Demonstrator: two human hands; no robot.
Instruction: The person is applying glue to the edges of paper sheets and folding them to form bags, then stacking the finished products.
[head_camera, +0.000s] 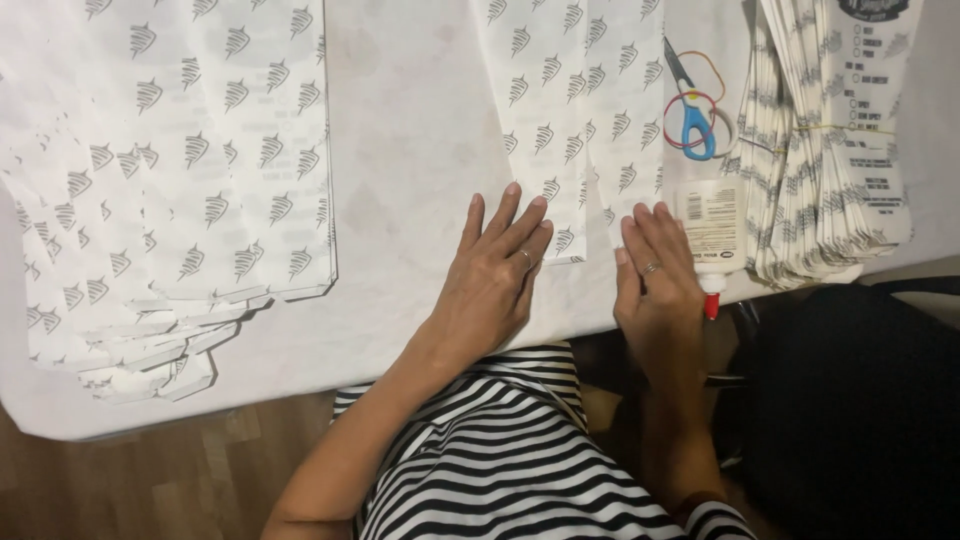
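Flat hands pressing patterned paper on the desk (400, 150).
Head view: left hand (495, 275) released, spread beside the printed sheet (540, 120); right hand (655, 275) released, flat on another sheet (628, 130), touching the glue bottle (712, 235); scissors (692, 105) beyond.

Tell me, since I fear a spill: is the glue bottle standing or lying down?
Lying down. The glue bottle rests flat on the table, its red tip past the near edge, beside the right hand.
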